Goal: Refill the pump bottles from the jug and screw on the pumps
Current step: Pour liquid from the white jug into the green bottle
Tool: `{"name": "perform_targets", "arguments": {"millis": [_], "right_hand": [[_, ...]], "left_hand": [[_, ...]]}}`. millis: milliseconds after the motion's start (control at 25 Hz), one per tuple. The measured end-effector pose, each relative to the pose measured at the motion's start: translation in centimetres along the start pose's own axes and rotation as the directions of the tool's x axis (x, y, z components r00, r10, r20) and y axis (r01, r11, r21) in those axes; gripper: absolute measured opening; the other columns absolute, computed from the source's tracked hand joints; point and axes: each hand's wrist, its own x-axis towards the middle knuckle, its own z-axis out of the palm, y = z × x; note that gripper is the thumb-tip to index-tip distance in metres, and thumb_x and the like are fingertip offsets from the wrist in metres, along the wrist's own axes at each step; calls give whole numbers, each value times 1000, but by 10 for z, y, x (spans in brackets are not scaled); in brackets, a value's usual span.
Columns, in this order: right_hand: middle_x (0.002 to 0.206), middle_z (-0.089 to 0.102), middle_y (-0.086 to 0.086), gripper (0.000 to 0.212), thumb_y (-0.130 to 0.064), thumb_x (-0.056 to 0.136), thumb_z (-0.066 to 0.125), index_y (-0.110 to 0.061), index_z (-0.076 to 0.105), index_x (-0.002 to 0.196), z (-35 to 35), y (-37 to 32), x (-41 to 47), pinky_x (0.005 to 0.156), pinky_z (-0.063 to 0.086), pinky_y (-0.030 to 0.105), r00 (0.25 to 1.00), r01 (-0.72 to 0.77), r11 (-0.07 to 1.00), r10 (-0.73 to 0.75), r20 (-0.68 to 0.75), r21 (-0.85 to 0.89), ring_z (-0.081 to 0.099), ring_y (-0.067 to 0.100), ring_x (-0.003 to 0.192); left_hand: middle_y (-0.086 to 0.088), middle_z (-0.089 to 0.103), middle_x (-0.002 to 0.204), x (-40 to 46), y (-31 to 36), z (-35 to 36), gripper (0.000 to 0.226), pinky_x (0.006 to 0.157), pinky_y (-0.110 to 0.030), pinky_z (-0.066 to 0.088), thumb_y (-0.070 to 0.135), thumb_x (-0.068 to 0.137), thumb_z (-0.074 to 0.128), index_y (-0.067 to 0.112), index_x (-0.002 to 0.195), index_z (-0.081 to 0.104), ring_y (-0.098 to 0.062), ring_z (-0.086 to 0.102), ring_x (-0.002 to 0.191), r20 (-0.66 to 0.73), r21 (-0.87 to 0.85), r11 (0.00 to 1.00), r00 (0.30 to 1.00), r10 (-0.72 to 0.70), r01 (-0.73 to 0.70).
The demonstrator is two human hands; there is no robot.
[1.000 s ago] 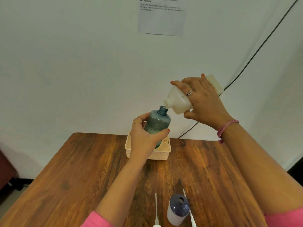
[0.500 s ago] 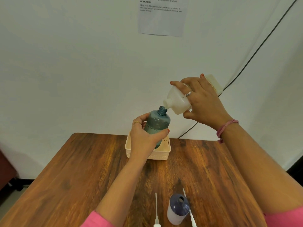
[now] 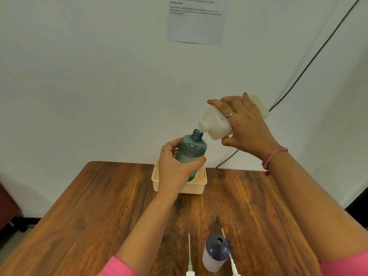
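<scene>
— What do the fingers hold?
— The right hand (image 3: 246,124) wraps its fingers around the white jug (image 3: 217,124), tipped long axis down-left, mouth at the neck of the teal bottle (image 3: 190,152). The left hand (image 3: 175,168) grips that bottle nearly upright, above the basket (image 3: 199,188) at the counter's (image 3: 99,206) far edge.
— Anything else?
— A dark-topped bottle (image 3: 216,252) between two pump tubes (image 3: 189,255) at the near edge.

Both arms raised, left hand (image 3: 175,168) and right hand (image 3: 246,124) seemingly gripping.
</scene>
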Motion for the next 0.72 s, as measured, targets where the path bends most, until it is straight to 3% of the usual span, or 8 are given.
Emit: {"name": "perform_targets", "arguments": {"millis": [320,480,600,720], "right_hand": [[125,48,12,101,-20,54,82,-18,36,143,17,-3,-11,113,17,48,993,-116,983,115,12,144,43,31,117],[122,48,9,103,-22,51,81,-19,35,143,30,-8,-21,102,33,43,982,-187,945,190,14,267,41,24,108],[122,43,1,104,-24,50,80,-28,31,142,42,-9,-33,86,39,32,960,-274,867,272,65,416,31,11,103],[118,37,-8,104,-28,51,79,-38,27,140,53,-9,-46,84,34,27,923,-373,750,358,139,546,30,8,107]], "left_hand": [[13,55,116,-1,-6,-1,75,77,-19,52,23,58,90,33,119,49,-6,54,105,-12,-24,1000,1000,-6,5],[22,55,109,-1,-12,-1,72,70,-13,50,26,55,91,39,113,50,2,54,101,-15,-27,1000,1000,-14,14],[26,55,106,-2,-17,-1,72,68,-9,48,29,54,91,38,113,51,8,54,97,-17,-13,1000,1000,-17,17],[22,57,108,-4,-25,-2,72,76,-14,49,29,55,92,35,114,52,2,55,100,-17,19,999,999,-28,28]]}}
